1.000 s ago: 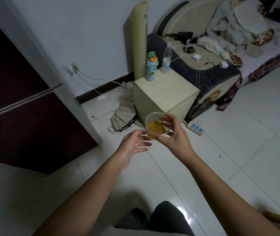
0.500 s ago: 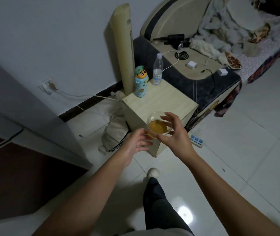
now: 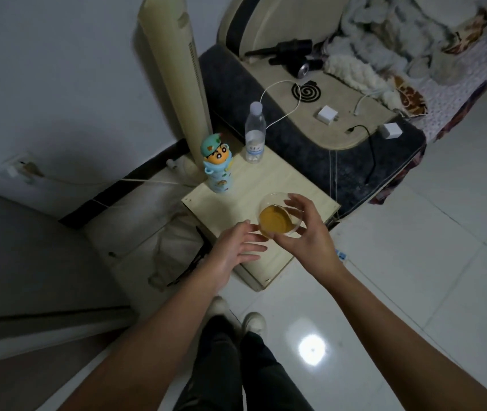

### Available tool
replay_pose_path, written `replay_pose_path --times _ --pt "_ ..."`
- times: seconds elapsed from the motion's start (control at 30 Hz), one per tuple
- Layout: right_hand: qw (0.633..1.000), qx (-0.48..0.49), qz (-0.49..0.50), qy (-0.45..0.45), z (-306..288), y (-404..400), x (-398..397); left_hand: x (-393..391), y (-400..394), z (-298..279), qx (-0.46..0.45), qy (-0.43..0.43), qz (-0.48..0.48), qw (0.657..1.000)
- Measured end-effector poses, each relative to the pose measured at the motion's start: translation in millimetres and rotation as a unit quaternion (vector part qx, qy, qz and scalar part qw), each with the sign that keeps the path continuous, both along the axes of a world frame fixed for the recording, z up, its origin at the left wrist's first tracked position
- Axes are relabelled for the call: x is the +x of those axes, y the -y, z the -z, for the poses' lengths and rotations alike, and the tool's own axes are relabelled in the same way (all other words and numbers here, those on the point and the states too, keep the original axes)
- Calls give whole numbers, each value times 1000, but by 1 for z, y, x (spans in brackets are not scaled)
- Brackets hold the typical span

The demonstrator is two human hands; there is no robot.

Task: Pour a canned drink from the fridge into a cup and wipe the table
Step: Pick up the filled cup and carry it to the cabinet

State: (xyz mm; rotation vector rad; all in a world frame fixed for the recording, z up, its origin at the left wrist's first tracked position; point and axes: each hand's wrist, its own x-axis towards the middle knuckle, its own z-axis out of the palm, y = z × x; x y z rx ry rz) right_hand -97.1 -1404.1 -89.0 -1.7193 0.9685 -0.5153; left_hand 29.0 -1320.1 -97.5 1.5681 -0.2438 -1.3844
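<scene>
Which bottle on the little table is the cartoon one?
Find the pale wooden table beside the tall fan. Two bottles stand at its far edge. The cartoon bottle is the left one, blue with a character's head on top; the water bottle is clear.

Cartoon flask (image 3: 217, 167) & water bottle (image 3: 255, 134) upright nr tower fan (image 3: 174, 69).

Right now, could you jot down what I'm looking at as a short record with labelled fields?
Held item: clear plastic cup of amber drink
Holder: right hand, fingers curled round the cup
Other hand: left hand, open, fingertips near the cup's base
Below the cup: pale wooden bedside cabinet
On the cabinet: blue cartoon-character bottle, clear plastic water bottle
Can: not visible
</scene>
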Motion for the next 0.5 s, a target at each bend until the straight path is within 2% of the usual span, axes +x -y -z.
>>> replay_pose_path --times 0.5 --pt "995 45 55 -63 129 90 45 53 105 116 104 -27 66 992"
